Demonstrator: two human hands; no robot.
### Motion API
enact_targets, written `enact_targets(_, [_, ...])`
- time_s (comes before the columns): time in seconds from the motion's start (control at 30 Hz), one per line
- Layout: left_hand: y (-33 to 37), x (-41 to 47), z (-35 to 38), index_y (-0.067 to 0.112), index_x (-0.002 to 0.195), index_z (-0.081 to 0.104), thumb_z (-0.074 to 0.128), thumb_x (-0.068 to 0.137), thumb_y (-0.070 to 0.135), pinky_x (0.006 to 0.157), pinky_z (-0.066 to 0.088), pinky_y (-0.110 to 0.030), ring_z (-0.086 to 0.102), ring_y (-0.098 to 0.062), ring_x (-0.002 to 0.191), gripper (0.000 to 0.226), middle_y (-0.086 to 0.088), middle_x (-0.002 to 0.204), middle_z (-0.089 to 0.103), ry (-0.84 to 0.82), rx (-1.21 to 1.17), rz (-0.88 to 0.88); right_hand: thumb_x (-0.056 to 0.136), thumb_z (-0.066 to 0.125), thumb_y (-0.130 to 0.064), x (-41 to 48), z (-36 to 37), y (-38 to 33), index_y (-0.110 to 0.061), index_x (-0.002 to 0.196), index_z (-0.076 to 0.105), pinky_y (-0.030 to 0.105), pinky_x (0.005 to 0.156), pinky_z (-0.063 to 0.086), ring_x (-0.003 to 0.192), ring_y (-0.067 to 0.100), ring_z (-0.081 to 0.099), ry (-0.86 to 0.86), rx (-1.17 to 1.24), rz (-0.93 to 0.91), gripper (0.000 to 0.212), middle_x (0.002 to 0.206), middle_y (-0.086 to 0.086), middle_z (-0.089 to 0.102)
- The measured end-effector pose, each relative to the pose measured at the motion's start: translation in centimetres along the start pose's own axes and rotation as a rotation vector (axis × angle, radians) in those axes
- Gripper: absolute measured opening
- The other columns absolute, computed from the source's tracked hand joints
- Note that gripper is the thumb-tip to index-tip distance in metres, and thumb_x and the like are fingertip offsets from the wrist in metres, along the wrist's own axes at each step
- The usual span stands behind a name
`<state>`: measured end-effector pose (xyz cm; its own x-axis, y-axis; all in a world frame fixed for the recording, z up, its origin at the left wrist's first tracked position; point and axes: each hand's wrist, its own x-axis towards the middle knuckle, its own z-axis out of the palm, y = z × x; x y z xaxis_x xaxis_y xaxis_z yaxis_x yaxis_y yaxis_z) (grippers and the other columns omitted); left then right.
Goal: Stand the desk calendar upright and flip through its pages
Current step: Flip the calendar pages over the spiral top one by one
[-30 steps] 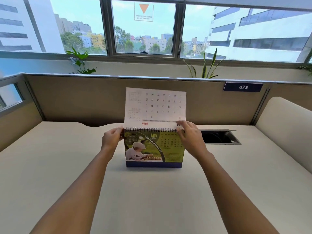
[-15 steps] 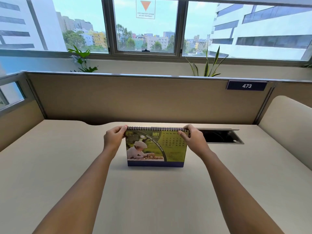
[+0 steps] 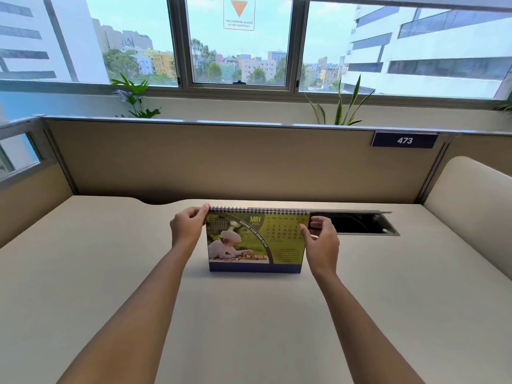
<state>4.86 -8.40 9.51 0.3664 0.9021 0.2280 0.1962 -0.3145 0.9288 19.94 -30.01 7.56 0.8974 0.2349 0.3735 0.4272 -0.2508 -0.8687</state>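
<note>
My right hand's fingers (image 3: 318, 223) sit at the right edge of the desk calendar (image 3: 256, 241), thumb laid on the front of the May page near the date grid and the other fingers curled loosely just behind that edge; they are narrowly parted, and I cannot tell whether the thumb is pinching the sheet or merely resting on it. From those fingers the page runs away to my left, its long axis lying across my view, parallel to the spiral binding (image 3: 257, 210) along the top. My left hand (image 3: 187, 230) is at the opposite end, its fingers closed on the top left corner by the first coils, which I read as steadying the stand. The right hand (image 3: 322, 245) is the nearer one to the free side edge of the page, so I judge that it makes the next flip, lifting the sheet up and over the coils away from me. The calendar stands upright, tent-fashion, on the bench (image 3: 83, 273), front face toward me, roughly midway between my forearms, with the open cable hatch (image 3: 360, 224) just beyond my right fingers.
</note>
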Motion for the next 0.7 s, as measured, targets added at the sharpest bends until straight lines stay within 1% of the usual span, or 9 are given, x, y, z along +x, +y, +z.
enact_targets(0.07, [0.0, -0.1, 0.0, 0.002, 0.098, 0.069, 0.056, 0.092, 0.036, 0.082, 0.058, -0.043, 0.067, -0.030, 0.094, 0.037, -0.015, 0.097, 0.072, 0.006, -0.001, 0.008, 0.087, 0.063, -0.021, -0.9, 0.2, 0.6, -0.011, 0.109, 0.055, 0.017, 0.067, 0.050, 0.092, 0.018, 0.063, 0.011, 0.016, 0.025, 0.025, 0.109, 0.008, 0.065])
enact_targets(0.13, [0.0, -0.1, 0.0, 0.002, 0.096, 0.069, 0.056, 0.092, 0.035, 0.082, 0.058, -0.043, 0.068, -0.030, 0.093, 0.036, -0.015, 0.095, 0.072, 0.012, -0.003, 0.013, 0.088, 0.062, -0.021, -1.6, 0.3, 1.1, -0.011, 0.110, 0.059, 0.009, 0.063, 0.044, 0.089, 0.014, 0.062, 0.017, 0.011, 0.043, 0.024, 0.107, 0.008, 0.067])
enact_targets(0.23, [0.0, -0.1, -0.1, 0.002, 0.095, 0.070, 0.057, 0.092, 0.036, 0.082, 0.058, -0.044, 0.068, -0.030, 0.092, 0.036, -0.015, 0.094, 0.072, 0.018, 0.003, 0.018, 0.089, 0.061, -0.019, -2.3, 0.3, 1.6, -0.009, 0.112, 0.063, 0.005, 0.064, 0.042, 0.088, 0.012, 0.062, 0.026, -0.011, 0.061, 0.024, 0.107, 0.009, 0.070])
enact_targets(0.3, [0.0, -0.1, -0.1, 0.002, 0.095, 0.070, 0.057, 0.091, 0.036, 0.082, 0.058, -0.044, 0.068, -0.030, 0.092, 0.037, -0.015, 0.094, 0.072, 0.019, 0.010, 0.025, 0.090, 0.060, -0.018, -2.6, 0.4, 1.7, -0.008, 0.113, 0.064, 0.008, 0.068, 0.046, 0.090, 0.014, 0.064, 0.029, -0.024, 0.053, 0.025, 0.107, 0.009, 0.071])
enact_targets(0.4, [0.0, -0.2, 0.0, 0.002, 0.097, 0.070, 0.057, 0.092, 0.037, 0.082, 0.058, -0.043, 0.068, -0.029, 0.093, 0.037, -0.014, 0.095, 0.072, 0.024, 0.016, 0.025, 0.090, 0.060, -0.016, -3.0, 0.4, 1.7, -0.008, 0.116, 0.064, 0.021, 0.077, 0.052, 0.093, 0.017, 0.066, 0.031, -0.031, 0.033, 0.027, 0.108, 0.009, 0.071])
enact_targets(0.47, [0.1, -0.2, -0.1, 0.002, 0.097, 0.069, 0.057, 0.092, 0.037, 0.081, 0.058, -0.041, 0.068, -0.029, 0.093, 0.038, -0.014, 0.096, 0.072, 0.019, 0.018, 0.024, 0.090, 0.060, -0.017, -3.2, 0.4, 1.7, -0.008, 0.117, 0.064, 0.022, 0.078, 0.052, 0.094, 0.018, 0.066, 0.033, -0.038, 0.029, 0.028, 0.108, 0.009, 0.071])
enact_targets(0.53, [0.1, -0.3, -0.1, 0.002, 0.098, 0.069, 0.056, 0.092, 0.037, 0.081, 0.058, -0.041, 0.067, -0.029, 0.094, 0.038, -0.015, 0.097, 0.072, 0.015, 0.020, 0.026, 0.089, 0.061, -0.017, -3.3, 0.4, 1.6, -0.009, 0.116, 0.064, 0.014, 0.073, 0.048, 0.092, 0.016, 0.065, 0.040, -0.043, 0.032, 0.028, 0.108, 0.008, 0.071])
enact_targets(0.63, [0.1, -0.3, -0.1, 0.002, 0.099, 0.069, 0.056, 0.092, 0.037, 0.078, 0.057, -0.037, 0.068, -0.029, 0.094, 0.038, -0.015, 0.098, 0.072, 0.017, 0.025, 0.029, 0.089, 0.062, -0.018, -3.5, 0.3, 1.6, -0.011, 0.111, 0.066, 0.000, 0.063, 0.040, 0.084, 0.009, 0.061, 0.051, -0.039, 0.044, 0.024, 0.104, 0.006, 0.071])
enact_targets(0.7, [0.1, -0.3, -0.1, 0.001, 0.100, 0.069, 0.056, 0.092, 0.037, 0.079, 0.057, -0.037, 0.067, -0.029, 0.094, 0.038, -0.015, 0.099, 0.072, 0.020, 0.031, 0.034, 0.089, 0.062, -0.020, -3.7, 0.1, 1.5, -0.012, 0.107, 0.066, -0.002, 0.059, 0.038, 0.081, 0.009, 0.061, 0.059, -0.029, 0.048, 0.020, 0.100, 0.005, 0.072])
